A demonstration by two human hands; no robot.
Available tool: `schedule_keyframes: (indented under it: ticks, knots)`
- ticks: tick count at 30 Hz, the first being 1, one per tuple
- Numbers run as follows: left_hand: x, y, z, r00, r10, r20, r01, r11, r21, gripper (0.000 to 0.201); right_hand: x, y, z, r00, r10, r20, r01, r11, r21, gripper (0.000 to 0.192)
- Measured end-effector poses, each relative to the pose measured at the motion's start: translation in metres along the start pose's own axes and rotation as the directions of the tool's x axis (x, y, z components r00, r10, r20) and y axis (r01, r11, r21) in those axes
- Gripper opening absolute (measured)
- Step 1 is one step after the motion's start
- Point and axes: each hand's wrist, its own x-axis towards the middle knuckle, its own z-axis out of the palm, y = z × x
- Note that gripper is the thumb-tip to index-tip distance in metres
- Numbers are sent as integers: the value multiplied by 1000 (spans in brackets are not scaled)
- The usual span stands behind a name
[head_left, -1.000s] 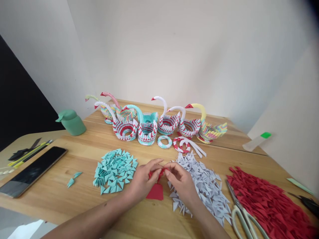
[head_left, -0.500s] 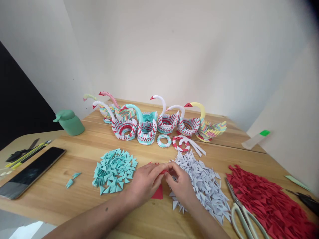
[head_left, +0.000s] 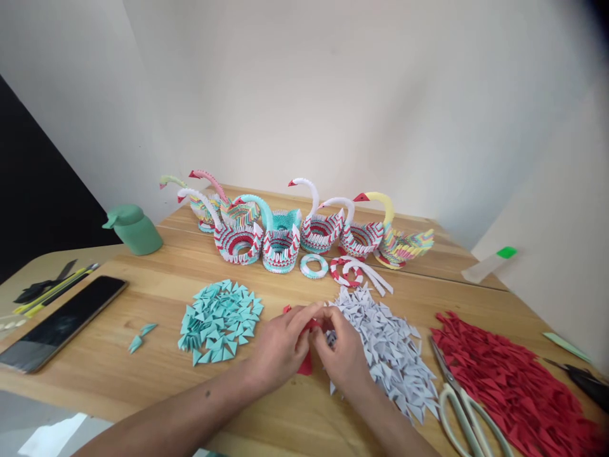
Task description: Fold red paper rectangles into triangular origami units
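My left hand (head_left: 280,343) and my right hand (head_left: 343,352) meet at the middle front of the table, fingertips together. Between them they pinch a small piece of red paper (head_left: 311,324), mostly covered by the fingers. Under the hands lies more red paper (head_left: 306,364), partly hidden. A red folded bit (head_left: 287,309) shows just beyond my left hand. To the left spreads a pile of teal folded paper triangles (head_left: 221,322). A pile of white paper triangles (head_left: 390,349) lies right beside my right hand.
Several folded-paper swans (head_left: 280,251) stand along the back, with a teal-white ring (head_left: 314,266) before them. On the right are scissors (head_left: 459,393) and red triangles (head_left: 514,381). A phone (head_left: 61,324) and green bottle (head_left: 133,230) are at left; a green-capped glue bottle (head_left: 490,265) stands back right.
Both hands stay together on the red piece, with small finger shifts. They now cover more of the red paper beneath. The view has shifted slightly.
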Motion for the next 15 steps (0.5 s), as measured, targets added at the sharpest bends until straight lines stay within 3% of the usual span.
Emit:
schedule_keyframes:
  ticks: [6, 10, 13, 15]
  knots:
    - [2, -1, -3, 999, 30, 35, -31, 999, 22, 56, -1, 0, 2, 1000, 10, -24, -10, 1000, -9, 10]
    - [3, -1, -3, 998, -45, 39, 46, 999, -23, 50, -2, -1, 3, 999, 48, 5, -48, 997, 60, 11]
    - [6, -3, -2, 988, -151, 31, 154, 970, -190, 51, 1, 0, -1, 990, 115, 77, -129, 972, 198, 8]
    - [8, -5, -3, 971, -235, 45, 234, 891, -388, 55, 4, 3, -6, 970, 181, 161, -225, 918, 328, 10]
